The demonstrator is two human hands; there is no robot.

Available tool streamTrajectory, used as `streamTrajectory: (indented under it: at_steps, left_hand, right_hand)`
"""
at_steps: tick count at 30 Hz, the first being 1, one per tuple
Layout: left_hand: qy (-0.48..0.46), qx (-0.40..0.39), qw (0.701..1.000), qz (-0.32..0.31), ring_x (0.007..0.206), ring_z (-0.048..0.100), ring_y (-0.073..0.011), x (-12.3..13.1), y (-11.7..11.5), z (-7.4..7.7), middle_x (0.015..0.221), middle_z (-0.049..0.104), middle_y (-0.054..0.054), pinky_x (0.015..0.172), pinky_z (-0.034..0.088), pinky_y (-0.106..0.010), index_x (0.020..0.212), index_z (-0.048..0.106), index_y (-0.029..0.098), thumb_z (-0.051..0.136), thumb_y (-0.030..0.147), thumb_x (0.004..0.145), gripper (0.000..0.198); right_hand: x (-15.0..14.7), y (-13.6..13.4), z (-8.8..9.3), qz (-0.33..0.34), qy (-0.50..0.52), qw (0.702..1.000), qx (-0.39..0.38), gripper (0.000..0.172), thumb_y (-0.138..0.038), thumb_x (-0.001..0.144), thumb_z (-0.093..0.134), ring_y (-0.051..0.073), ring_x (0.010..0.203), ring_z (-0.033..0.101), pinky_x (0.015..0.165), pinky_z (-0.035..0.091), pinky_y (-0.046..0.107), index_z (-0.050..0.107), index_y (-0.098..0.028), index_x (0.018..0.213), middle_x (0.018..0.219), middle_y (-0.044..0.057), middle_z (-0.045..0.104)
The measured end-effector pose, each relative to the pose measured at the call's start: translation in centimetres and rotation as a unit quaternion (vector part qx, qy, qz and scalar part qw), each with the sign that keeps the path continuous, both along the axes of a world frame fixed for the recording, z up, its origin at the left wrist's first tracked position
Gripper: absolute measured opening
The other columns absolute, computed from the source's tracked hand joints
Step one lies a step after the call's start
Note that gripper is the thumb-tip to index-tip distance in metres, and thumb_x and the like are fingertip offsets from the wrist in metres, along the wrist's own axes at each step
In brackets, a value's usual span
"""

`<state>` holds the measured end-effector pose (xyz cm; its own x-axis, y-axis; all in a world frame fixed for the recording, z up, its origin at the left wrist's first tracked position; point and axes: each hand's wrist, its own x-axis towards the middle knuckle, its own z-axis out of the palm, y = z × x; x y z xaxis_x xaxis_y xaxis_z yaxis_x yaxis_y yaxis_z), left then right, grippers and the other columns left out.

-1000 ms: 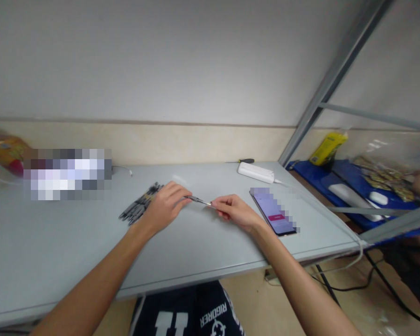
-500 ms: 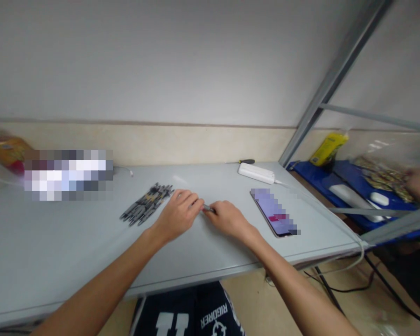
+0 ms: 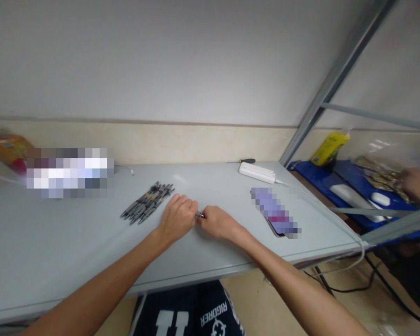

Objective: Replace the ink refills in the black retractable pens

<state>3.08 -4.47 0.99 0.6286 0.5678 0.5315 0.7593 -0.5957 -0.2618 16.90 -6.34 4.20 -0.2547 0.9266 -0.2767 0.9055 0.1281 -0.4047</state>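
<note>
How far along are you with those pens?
Looks done: a pile of grey pens lies on the table beside the left hand. In hand: left hand and right hand pinch one pen, mostly hidden. Left: how many remain cannot be told.

Pens (image 3: pixel 147 203) sit just left-back of the grip, phone (image 3: pixel 275 214) off to its right. Bare table (image 3: pixel 73 252) nearer the edge, passable.
</note>
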Motion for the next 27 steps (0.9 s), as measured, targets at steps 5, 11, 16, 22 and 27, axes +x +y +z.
streamTrajectory:
  at_steps: [5, 11, 16, 22, 27]
  left_hand:
    - [0.003, -0.067, 0.997, 0.048, 0.065, 0.060, -0.0230, -0.2, 0.1, -0.2, 0.058, 0.064, -0.010, 0.069, 0.042, -0.036, 0.061, 0.062, 0.015, 0.048, 0.007, 0.068, 0.018]
    - [0.029, -0.127, 0.986, 0.100, 0.067, 0.064, -0.0252, 0.2, -0.1, 0.3, 0.063, 0.068, -0.012, 0.068, 0.044, -0.036, 0.066, 0.066, 0.014, 0.045, 0.008, 0.069, 0.022]
    - [0.027, -0.134, 0.983, 0.121, 0.065, 0.063, -0.0249, 0.2, 0.0, 0.1, 0.064, 0.067, -0.012, 0.064, 0.042, -0.035, 0.068, 0.066, 0.015, 0.046, 0.009, 0.069, 0.021]
    - [-0.024, -0.030, 0.999, 0.029, 0.067, 0.056, -0.0216, -0.4, 0.3, 0.0, 0.058, 0.060, -0.007, 0.065, 0.036, -0.035, 0.061, 0.060, 0.017, 0.047, 0.006, 0.069, 0.019]
    - [-0.025, 0.077, 0.996, -0.048, 0.063, 0.045, -0.0192, -0.7, 0.4, 0.2, 0.056, 0.053, -0.004, 0.061, 0.028, -0.034, 0.059, 0.053, 0.018, 0.047, 0.008, 0.076, 0.021]
  right_hand:
    - [-0.8, -0.5, -0.6, -0.011, -0.070, 0.994, 0.077, 0.036, -0.025, 0.083, 0.039, 0.029, 0.085, 0.066, 0.067, 0.048, 0.034, 0.068, -0.009, 0.094, 0.091, 0.021, 0.069]
    - [-1.1, -1.0, -0.1, 0.007, -0.119, 0.984, 0.136, 0.032, -0.015, 0.084, 0.036, 0.028, 0.086, 0.066, 0.069, 0.050, 0.037, 0.067, -0.012, 0.094, 0.088, 0.019, 0.068]
    - [-1.1, -1.1, 0.1, 0.019, -0.142, 0.979, 0.144, 0.033, -0.013, 0.086, 0.033, 0.027, 0.086, 0.065, 0.070, 0.049, 0.037, 0.065, -0.011, 0.093, 0.087, 0.020, 0.067]
    - [-0.8, 0.2, 0.2, -0.006, -0.046, 0.997, 0.056, 0.024, -0.023, 0.081, 0.041, 0.026, 0.078, 0.065, 0.062, 0.046, 0.032, 0.063, -0.011, 0.079, 0.084, 0.018, 0.067]
    - [0.0, 0.8, 0.3, -0.008, 0.173, 0.956, -0.237, 0.030, -0.023, 0.078, 0.046, 0.007, 0.035, 0.034, 0.037, 0.024, 0.019, 0.034, -0.020, 0.052, 0.040, -0.005, 0.037]
